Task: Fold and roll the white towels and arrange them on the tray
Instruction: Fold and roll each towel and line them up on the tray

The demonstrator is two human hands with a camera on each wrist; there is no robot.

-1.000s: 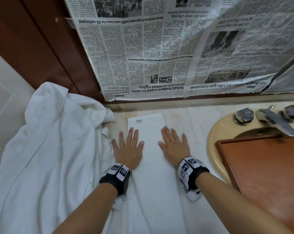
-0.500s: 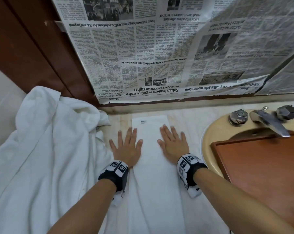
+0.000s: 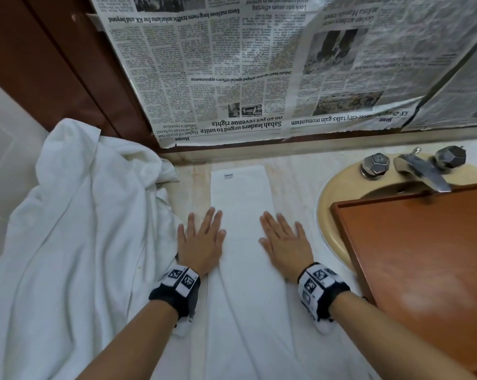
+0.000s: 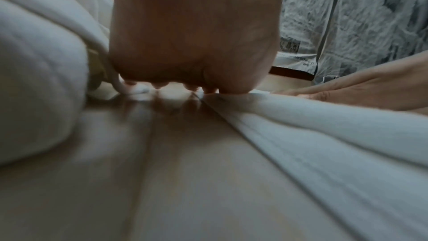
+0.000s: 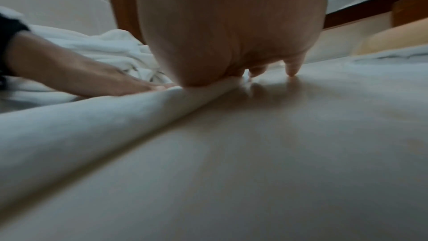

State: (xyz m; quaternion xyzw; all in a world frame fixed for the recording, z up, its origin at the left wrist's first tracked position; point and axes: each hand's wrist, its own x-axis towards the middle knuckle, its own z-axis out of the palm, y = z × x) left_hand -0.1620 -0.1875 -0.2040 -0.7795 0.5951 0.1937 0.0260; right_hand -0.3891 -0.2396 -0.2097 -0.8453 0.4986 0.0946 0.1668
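With both the left hand [image 3: 201, 242] and right hand [image 3: 284, 242] spread flat on it, the folded towel [image 3: 240, 196] lying toward 12 o'clock on the table [image 3: 292, 179] looks soft, light and floppy, best gripped at its near end.

your surface [image 3: 292, 187] is pale marble with brownish streaks. on it lies a narrow folded white towel [image 3: 242, 204], running away from you, a heap of white towels [image 3: 75, 223] to its left, and a sink [image 3: 338, 187] set in at the right.
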